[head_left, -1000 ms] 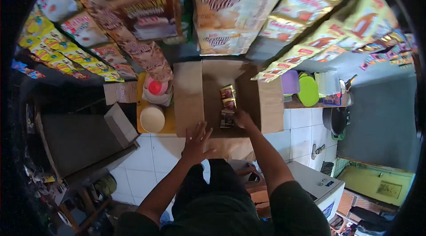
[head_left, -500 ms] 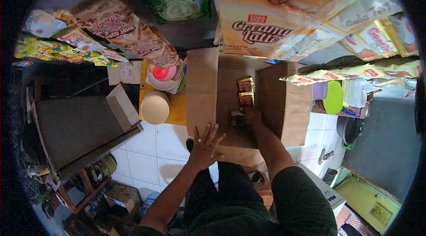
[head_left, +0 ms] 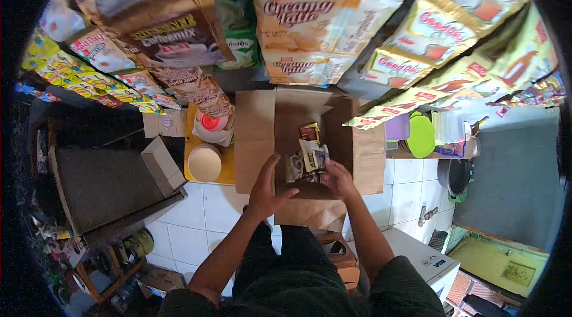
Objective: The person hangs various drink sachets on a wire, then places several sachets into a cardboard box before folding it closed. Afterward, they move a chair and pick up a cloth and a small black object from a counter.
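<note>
An open cardboard box [head_left: 255,138] stands in front of me with its flaps folded out. My right hand [head_left: 338,180] is closed on the edge of some ABC sachets [head_left: 311,161], held over the box's near part. A red and gold sachet [head_left: 309,133] shows inside the box, just beyond them. My left hand [head_left: 270,193] is at the box's near left, thumb and fingers spread apart, holding nothing, a short way left of the sachets.
Strips of coffee sachets [head_left: 304,13] hang overhead and to both sides. At left are a yellow stool [head_left: 193,138] with tubs and a dark table [head_left: 107,180]. Green and purple plastic ware [head_left: 420,136] sits at right, near a white appliance [head_left: 411,254].
My right hand has come up from inside the box with the ABC sachets. My left hand has left the box's flap and opened beside them. The view has shifted, showing more hanging sachets.
</note>
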